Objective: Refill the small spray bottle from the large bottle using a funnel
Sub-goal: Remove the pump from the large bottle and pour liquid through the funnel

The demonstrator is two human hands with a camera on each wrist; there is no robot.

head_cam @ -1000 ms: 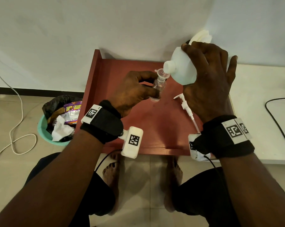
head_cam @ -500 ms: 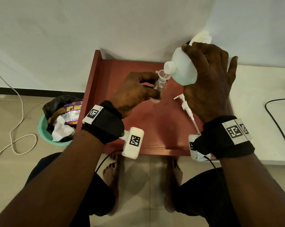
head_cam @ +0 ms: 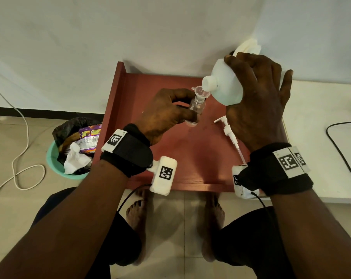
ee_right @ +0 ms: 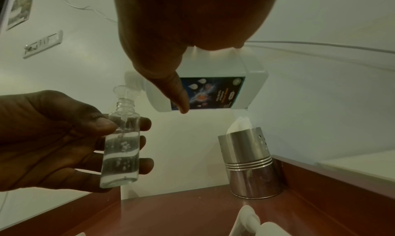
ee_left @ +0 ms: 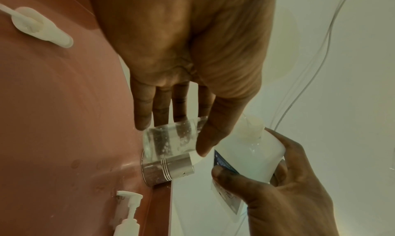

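Note:
My left hand (head_cam: 166, 115) grips the small clear spray bottle (head_cam: 195, 109) upright above the red tray (head_cam: 170, 168). A small clear funnel (head_cam: 200, 91) sits in its neck. My right hand (head_cam: 255, 101) holds the large white bottle (head_cam: 223, 85) tilted, its open mouth over the funnel. In the right wrist view, the small bottle (ee_right: 120, 148) is more than half full of clear liquid with bubbles, and a thin stream runs down from the funnel (ee_right: 126, 90). The large bottle (ee_right: 203, 87) shows a dark printed label. In the left wrist view, fingers and thumb wrap the small bottle (ee_left: 171, 136).
A white pump head with its tube (head_cam: 229, 131) lies on the tray by my right wrist. A steel cup holding tissue (ee_right: 250, 163) stands in the tray's back right corner. A green bin of rubbish (head_cam: 74, 148) sits on the floor to the left. A white table (head_cam: 321, 137) adjoins on the right.
Both hands stay nearly still; the small bottle has shifted very slightly toward me while the large bottle keeps its tilt over the funnel.

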